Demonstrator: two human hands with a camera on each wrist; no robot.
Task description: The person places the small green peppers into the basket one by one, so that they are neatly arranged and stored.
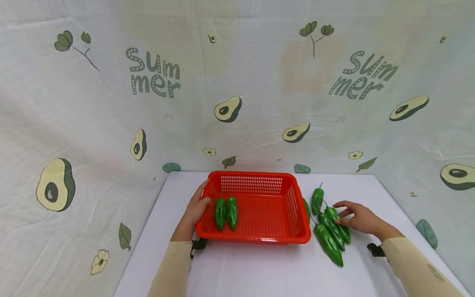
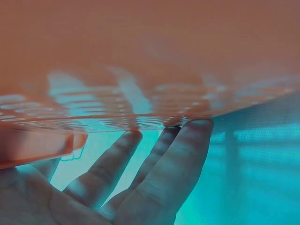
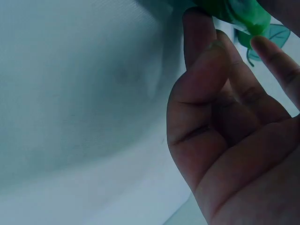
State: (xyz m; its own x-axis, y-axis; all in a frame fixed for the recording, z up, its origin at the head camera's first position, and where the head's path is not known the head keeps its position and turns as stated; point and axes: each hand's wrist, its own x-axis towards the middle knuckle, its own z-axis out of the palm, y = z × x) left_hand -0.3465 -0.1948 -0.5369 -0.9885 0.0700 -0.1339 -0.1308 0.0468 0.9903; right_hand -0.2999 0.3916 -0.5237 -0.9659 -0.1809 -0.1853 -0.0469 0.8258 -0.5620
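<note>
A red plastic basket (image 1: 256,238) with slotted walls stands on the table, two green peppers (image 1: 231,212) lying side by side in its left part. My left hand (image 1: 194,211) holds the basket's left side, thumb at the rim; in the left wrist view its fingers (image 2: 164,173) touch the slotted wall from outside. Right of the basket several green peppers lie close together. My right hand (image 1: 358,218) is over the rightmost green pepper (image 1: 345,233), with thumb and fingers bent about it. In the right wrist view fingertips touch a green pepper (image 3: 234,14), partly cut off.
Beside the right hand lie a large front pepper (image 1: 328,245), a middle pepper (image 1: 330,229) and a back pepper (image 1: 317,201). Another pepper (image 1: 306,209) is half hidden behind the basket's right wall. A patterned cloth (image 1: 259,82) bounds the white table (image 1: 252,272) at back and sides.
</note>
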